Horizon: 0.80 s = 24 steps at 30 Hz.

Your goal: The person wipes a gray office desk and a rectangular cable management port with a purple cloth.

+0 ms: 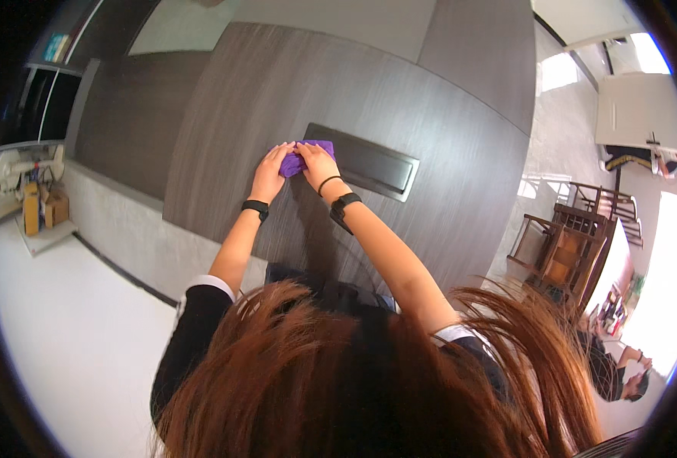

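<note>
- Purple cloth (291,166) lies bunched under both hands, at the left end of the dark panel (369,162) set in the table (269,84); one corner seems to overlap that end.
- Left hand (270,177): fingers close together, laid over the cloth's left part. Right hand (319,166): fingers likewise narrow, bent over the cloth just beside the left. Whether either pinches it or only presses, I cannot tell, as the undersides are hidden.
- With the cloth so small a wad, fingertips could slide off its edge and smear the table.
- The panel's rim might snag the cloth if it were dragged across; a fold could catch and pull loose from the fingers.
- Pressing hard on the panel could shift or tip it, if it is a loose lid; its fixing does not show.
- Both wrists wear dark watches (344,211), and the right also a thin band (328,182). A low wrist could scrape a watch on the table.
- Long hair (277,366) hangs across the lower view; leaning further could drop strands in the way.
- Chairs (575,237) stand well apart at the right, unlikely to hinder either arm.
</note>
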Available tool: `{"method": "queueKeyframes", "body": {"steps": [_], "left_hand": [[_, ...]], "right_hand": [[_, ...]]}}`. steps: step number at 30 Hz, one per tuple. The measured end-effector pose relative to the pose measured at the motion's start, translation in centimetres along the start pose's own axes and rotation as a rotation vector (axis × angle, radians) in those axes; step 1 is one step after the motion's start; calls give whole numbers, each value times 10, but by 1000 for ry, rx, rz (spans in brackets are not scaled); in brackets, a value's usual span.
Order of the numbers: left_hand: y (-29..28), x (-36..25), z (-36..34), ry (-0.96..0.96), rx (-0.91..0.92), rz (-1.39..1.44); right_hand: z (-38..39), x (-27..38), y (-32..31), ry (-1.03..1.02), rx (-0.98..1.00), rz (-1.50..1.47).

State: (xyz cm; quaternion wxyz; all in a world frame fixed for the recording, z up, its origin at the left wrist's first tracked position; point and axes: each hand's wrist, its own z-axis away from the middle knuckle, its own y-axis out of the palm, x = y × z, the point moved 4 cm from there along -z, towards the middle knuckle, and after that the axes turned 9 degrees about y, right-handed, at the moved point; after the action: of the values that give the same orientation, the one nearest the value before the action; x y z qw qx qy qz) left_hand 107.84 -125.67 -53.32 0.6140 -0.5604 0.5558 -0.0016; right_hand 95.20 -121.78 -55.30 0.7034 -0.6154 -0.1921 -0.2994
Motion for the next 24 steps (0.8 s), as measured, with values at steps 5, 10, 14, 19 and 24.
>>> {"method": "queueKeyframes", "body": {"steps": [5,10,14,19,24], "left_hand": [[-1,-17,68,-58,-9,14],[45,-62,86,82,145,116],[102,-100,79,289,239,215],[159,-148,62,550,461,311],[171,-167,74,705,651,216]], "right_hand": [[60,10,35,-82,-30,6],[138,-12,0,-22,-111,-81],[202,-42,-27,134,-262,-104],[270,-68,-38,428,-410,-46],[305,-55,-12,551,-451,76]]}}
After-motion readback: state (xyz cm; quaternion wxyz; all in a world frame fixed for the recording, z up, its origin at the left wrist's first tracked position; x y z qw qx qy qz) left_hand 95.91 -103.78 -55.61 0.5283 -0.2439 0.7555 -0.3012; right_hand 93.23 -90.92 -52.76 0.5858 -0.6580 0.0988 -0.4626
